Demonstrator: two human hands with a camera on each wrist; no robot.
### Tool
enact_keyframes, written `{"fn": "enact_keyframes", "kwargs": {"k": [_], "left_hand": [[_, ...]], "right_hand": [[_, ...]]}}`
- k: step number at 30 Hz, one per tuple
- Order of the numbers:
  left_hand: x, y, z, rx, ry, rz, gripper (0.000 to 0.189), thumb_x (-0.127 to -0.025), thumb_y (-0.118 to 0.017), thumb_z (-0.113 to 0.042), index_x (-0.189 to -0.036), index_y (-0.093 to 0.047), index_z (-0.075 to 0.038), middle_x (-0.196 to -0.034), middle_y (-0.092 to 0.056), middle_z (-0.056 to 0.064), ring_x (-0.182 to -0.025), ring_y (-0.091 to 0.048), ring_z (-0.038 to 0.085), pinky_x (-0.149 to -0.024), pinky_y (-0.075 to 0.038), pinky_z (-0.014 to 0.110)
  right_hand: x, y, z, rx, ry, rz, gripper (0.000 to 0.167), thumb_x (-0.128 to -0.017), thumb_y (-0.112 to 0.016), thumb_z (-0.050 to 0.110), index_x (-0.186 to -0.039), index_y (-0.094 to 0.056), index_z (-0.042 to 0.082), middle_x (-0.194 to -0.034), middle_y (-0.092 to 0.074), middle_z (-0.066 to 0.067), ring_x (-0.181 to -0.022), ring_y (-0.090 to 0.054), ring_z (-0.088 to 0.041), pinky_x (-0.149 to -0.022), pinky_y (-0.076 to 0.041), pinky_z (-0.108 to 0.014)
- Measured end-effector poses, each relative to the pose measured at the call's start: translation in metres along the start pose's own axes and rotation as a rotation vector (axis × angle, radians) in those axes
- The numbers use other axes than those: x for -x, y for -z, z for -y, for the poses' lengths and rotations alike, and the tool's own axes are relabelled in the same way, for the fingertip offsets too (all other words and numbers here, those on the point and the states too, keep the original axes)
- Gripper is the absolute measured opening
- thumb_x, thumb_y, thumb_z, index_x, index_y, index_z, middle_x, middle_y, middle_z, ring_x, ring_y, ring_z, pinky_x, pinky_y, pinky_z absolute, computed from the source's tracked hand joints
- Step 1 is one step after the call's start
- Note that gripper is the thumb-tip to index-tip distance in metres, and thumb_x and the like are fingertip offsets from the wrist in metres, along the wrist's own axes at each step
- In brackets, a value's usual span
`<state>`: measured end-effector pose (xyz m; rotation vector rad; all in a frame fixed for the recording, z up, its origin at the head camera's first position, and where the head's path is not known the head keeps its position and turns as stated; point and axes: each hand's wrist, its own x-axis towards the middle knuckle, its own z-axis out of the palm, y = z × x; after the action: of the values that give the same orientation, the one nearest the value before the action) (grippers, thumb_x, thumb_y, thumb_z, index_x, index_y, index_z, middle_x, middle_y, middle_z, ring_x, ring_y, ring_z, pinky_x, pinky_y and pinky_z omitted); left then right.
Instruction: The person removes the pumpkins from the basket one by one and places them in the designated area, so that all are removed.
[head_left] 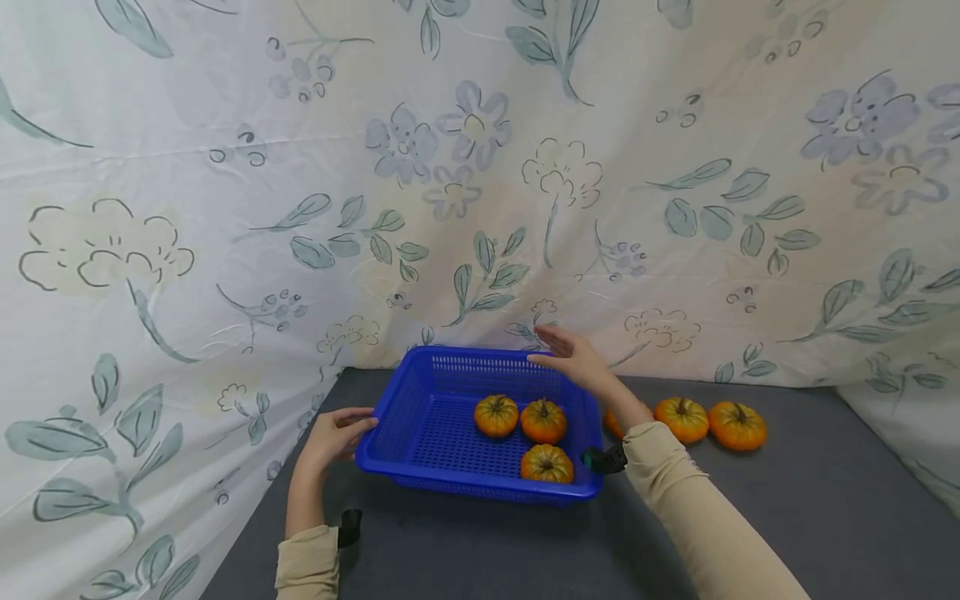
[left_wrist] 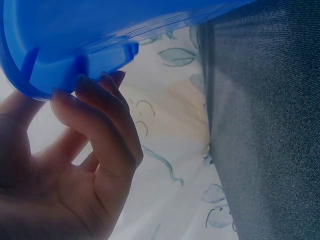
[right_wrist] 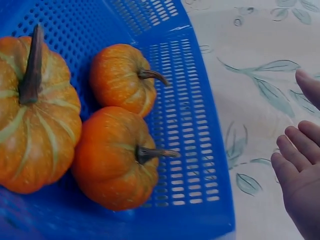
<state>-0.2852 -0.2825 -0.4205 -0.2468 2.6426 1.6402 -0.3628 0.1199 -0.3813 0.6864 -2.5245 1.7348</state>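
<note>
A blue plastic basket [head_left: 450, 483] with slotted walls holds three small orange pumpkins [head_left: 496, 416], all toward its right half. My left hand [left_wrist: 95, 145] grips the rim at the left side, thumb on one side and curled fingertips under the edge. In the left wrist view, that end of the basket stands away from the dark tabletop. My right hand [head_left: 573, 358] is held over the back right part of the basket, its fingers extended and nothing in them. The right wrist view shows brown stems on the pumpkins [right_wrist: 117, 157] and the right hand beyond the rim.
More small pumpkins [head_left: 738, 426] sit on the dark grey table [head_left: 810, 500] right of the basket, one partly hidden behind the right forearm. A floral cloth [head_left: 480, 250] hangs behind the table and along its left side. Black straps [head_left: 606, 457] circle the wrists.
</note>
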Motion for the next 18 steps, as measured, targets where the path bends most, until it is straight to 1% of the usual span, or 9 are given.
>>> {"fn": "enact_keyframes", "kwargs": {"k": [2, 7, 11, 15, 18], "left_hand": [[0.000, 0.000, 0.000, -0.002, 0.000, -0.001, 0.044, -0.092, -0.066, -0.025, -0.128, -0.061, 0.000, -0.113, -0.070, 0.020, -0.082, -0.069, 0.015, -0.066, -0.059, 0.035], [0.000, 0.001, 0.000, -0.004, 0.001, 0.000, 0.044, -0.092, -0.066, -0.026, -0.128, -0.061, 0.000, -0.113, -0.070, 0.020, -0.081, -0.069, 0.015, -0.066, -0.059, 0.035], [0.000, 0.001, -0.001, -0.002, 0.001, -0.005, 0.044, -0.092, -0.066, -0.025, -0.127, -0.061, 0.000, -0.112, -0.070, 0.020, -0.080, -0.068, 0.014, -0.066, -0.059, 0.035], [0.000, 0.001, -0.002, 0.011, 0.002, 0.001, 0.044, -0.092, -0.066, -0.025, -0.128, -0.061, 0.000, -0.112, -0.071, 0.018, -0.079, -0.068, 0.012, -0.065, -0.059, 0.034], [-0.001, 0.000, -0.001, 0.022, 0.002, 0.007, 0.044, -0.092, -0.066, -0.025, -0.129, -0.061, 0.000, -0.110, -0.071, 0.016, -0.078, -0.068, 0.012, -0.065, -0.059, 0.033]], "right_hand": [[-0.002, -0.004, -0.001, -0.003, 0.000, 0.011, 0.070, -0.093, -0.066, 0.021, -0.152, -0.031, 0.003, -0.157, -0.032, -0.019, -0.147, -0.028, -0.036, -0.117, -0.027, -0.050], [-0.007, -0.014, -0.003, -0.015, -0.039, 0.032, 0.071, -0.093, -0.068, 0.023, -0.152, -0.032, 0.006, -0.158, -0.032, -0.018, -0.147, -0.027, -0.036, -0.118, -0.026, -0.051], [-0.013, -0.023, -0.008, 0.006, -0.067, 0.061, 0.070, -0.093, -0.067, 0.024, -0.152, -0.032, 0.008, -0.158, -0.031, -0.016, -0.148, -0.026, -0.035, -0.117, -0.028, -0.053], [-0.017, -0.031, -0.010, 0.048, -0.076, 0.104, 0.070, -0.093, -0.067, 0.020, -0.152, -0.031, 0.005, -0.158, -0.031, -0.018, -0.147, -0.027, -0.035, -0.117, -0.029, -0.051], [-0.019, -0.036, -0.011, 0.094, -0.075, 0.129, 0.070, -0.093, -0.066, 0.018, -0.151, -0.031, 0.000, -0.157, -0.032, -0.021, -0.146, -0.029, -0.037, -0.117, -0.028, -0.051]]}}
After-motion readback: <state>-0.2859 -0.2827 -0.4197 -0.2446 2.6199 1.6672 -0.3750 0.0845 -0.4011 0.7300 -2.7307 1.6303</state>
